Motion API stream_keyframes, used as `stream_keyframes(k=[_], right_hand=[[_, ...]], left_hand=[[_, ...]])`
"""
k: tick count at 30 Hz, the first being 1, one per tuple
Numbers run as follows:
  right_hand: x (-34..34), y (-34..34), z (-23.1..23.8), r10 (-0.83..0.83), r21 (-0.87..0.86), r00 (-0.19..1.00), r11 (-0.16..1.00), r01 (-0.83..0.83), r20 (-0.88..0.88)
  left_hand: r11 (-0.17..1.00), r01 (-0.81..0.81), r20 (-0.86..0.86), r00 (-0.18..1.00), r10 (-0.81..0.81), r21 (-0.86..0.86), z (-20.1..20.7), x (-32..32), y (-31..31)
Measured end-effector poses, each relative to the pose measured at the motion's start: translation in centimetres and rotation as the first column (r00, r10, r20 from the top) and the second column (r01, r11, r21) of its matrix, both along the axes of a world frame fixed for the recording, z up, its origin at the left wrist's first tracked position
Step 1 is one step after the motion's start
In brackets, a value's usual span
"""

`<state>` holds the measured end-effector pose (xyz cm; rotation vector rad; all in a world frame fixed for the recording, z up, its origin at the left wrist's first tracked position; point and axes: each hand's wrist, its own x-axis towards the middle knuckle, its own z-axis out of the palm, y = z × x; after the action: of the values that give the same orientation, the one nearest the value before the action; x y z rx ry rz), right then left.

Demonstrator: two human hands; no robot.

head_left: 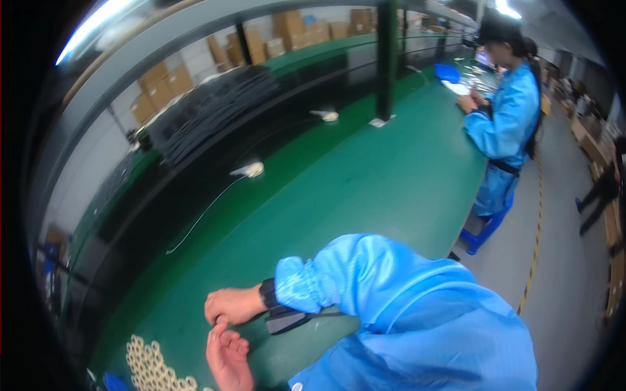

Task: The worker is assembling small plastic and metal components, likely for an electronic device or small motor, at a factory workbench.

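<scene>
My right hand point(233, 305) reaches in from the right over the green bench, its fingers bent and closed together. A black band point(268, 294) circles that wrist below the blue sleeve. Just under it, nearer the lower edge, my left hand point(227, 358) has its fingers curled, with fingertips meeting those of the right. Anything pinched between the two hands is hidden or too small to make out. To the left of my left hand lies a cluster of small cream ring-shaped parts point(153, 366). A dark flat-sided box point(287, 320) with a cable sits beneath my right wrist.
Along the bench point(313, 195) runs a darker green belt carrying a cream round part with a white wire point(254, 169) and another such part point(330, 116). A dark post point(385, 65) rises from the bench. A co-worker in blue point(512, 111) works at the far right.
</scene>
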<state>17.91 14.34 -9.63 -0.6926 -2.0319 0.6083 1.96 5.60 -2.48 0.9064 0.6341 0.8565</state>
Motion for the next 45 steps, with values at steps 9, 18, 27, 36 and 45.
stream_keyframes(k=[9, 18, 27, 36, 45], right_hand=[[1.0, -0.1, -1.9, -0.375, 0.353, 0.881, 0.897, 0.267, 0.288], [-1.3, 0.8, 0.1, -0.234, 0.331, 0.889, 0.938, 0.100, 0.394], [3.2, -1.2, 2.2, -0.310, 0.316, 0.837, 0.932, 0.175, 0.451], [2.3, -1.7, 4.1, -0.156, -0.190, 0.929, 0.955, 0.228, 0.334], [2.4, -8.6, 17.9, 0.048, -0.323, 0.848, 0.912, -0.253, -0.528]], left_hand=[[0.996, 0.048, -0.034, 0.998, -0.050, -0.076, 0.3, 1.0, -0.4], [0.991, -0.103, -0.151, 0.984, 0.090, -0.084, 0.0, -0.5, -1.0], [0.995, 0.071, -0.054, 0.996, -0.074, -0.064, -2.1, 1.5, 0.6], [0.997, -0.011, -0.008, 1.000, 0.010, -0.082, -3.7, 0.6, 0.7], [0.990, -0.006, -0.048, 0.999, -0.001, -0.138, -3.1, 0.8, 1.7]])
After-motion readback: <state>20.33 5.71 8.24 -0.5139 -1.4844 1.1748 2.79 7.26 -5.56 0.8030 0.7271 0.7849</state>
